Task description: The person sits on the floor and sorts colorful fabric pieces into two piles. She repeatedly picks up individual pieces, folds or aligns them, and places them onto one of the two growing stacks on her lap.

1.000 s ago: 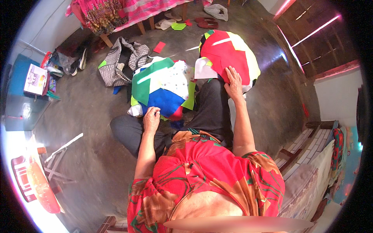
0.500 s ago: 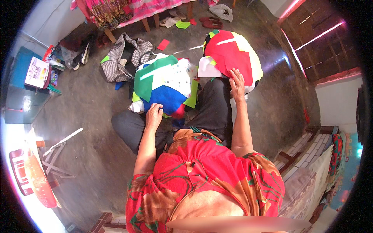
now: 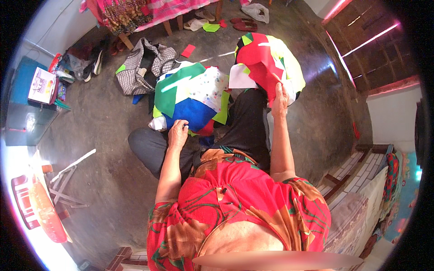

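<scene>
Two heaps of coloured fabric pieces lie on the floor before my folded legs. On the right heap, a red cloth piece (image 3: 258,61) lies over yellow-green cloth (image 3: 291,67), and a white piece (image 3: 239,77) hangs at its left side. My right hand (image 3: 280,100) pinches the near corner of the red cloth piece, which is lifted and creased toward me. The left heap shows a green piece (image 3: 168,95), a white printed piece (image 3: 210,88) and a blue piece (image 3: 192,114). Fingers curled, my left hand (image 3: 178,131) rests at the blue piece's near edge; what it holds is hidden.
A checked cloth bag (image 3: 135,67) slumps behind the left heap. A small red scrap (image 3: 188,50), shoes (image 3: 244,24) and a plastic bag (image 3: 256,12) lie farther back. At the left stands a blue-green box (image 3: 27,97); a folding stand (image 3: 68,187) is nearer.
My right hand, flat on the red cloth before, has drawn back slightly and now grips its corner, pulling it up toward me. My left hand has hardly moved.
</scene>
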{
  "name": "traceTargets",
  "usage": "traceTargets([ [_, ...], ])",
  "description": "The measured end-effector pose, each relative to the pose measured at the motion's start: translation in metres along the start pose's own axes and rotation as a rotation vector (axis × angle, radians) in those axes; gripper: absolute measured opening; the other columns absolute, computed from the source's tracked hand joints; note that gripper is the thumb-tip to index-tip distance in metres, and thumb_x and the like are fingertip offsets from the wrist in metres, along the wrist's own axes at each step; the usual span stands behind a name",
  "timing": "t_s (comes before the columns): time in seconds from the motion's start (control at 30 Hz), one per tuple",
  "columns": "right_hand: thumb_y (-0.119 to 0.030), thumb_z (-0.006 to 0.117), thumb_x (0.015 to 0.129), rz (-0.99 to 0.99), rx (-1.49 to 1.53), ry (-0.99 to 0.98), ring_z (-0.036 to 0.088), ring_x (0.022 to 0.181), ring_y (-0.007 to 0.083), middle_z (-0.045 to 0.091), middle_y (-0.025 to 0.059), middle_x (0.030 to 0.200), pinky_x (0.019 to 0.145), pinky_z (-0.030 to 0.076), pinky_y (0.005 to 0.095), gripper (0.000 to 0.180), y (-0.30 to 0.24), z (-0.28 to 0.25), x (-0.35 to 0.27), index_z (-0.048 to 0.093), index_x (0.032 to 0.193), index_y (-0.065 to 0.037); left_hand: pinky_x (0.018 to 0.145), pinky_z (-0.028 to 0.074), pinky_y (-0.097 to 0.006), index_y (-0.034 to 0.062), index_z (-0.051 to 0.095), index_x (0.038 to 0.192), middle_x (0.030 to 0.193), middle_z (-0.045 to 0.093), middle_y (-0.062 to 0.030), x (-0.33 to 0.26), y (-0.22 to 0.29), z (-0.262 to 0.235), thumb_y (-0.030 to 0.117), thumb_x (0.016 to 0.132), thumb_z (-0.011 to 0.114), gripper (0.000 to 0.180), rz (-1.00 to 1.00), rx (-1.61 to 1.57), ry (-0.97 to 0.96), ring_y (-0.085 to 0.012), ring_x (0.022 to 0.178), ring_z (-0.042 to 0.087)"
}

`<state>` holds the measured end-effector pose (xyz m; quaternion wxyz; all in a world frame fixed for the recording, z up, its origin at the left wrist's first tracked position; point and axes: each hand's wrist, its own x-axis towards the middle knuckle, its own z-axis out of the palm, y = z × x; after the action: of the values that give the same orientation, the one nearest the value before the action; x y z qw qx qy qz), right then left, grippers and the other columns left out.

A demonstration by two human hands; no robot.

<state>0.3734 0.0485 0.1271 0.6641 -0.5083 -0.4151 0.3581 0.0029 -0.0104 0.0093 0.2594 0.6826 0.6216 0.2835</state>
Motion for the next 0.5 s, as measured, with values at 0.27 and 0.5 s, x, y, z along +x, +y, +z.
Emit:
traceTargets([
  [0.27,-0.023,0.053,0.097,0.305,0.41,-0.119,0.06,0.091,0.0109,0.064,0.0022,0.104,0.082,0.048,0.0276,0.028,0.046,0.035,-0.026,0.061,0.113,-0.003,0.074,0.05,-0.036,0.0056,0.063,0.095,0.093,0.063,-0.0107,-0.002,0.009,-0.005,0.004,0.08,0.063,0.014,-0.024,-0.042,0.008,-0.0261,0.081,0.064],
  [0.5,-0.024,0.055,0.096,0.344,0.34,-0.093,0.06,0.088,0.0101,0.064,0.0001,0.101,0.081,0.048,0.0258,0.024,0.073,0.024,-0.013,0.063,0.107,-0.005,0.073,0.05,-0.036,0.0056,0.063,0.094,0.092,0.063,-0.0109,-0.001,0.004,-0.001,0.004,0.08,0.063,0.014,-0.049,-0.032,-0.01,-0.0262,0.08,0.064],
])
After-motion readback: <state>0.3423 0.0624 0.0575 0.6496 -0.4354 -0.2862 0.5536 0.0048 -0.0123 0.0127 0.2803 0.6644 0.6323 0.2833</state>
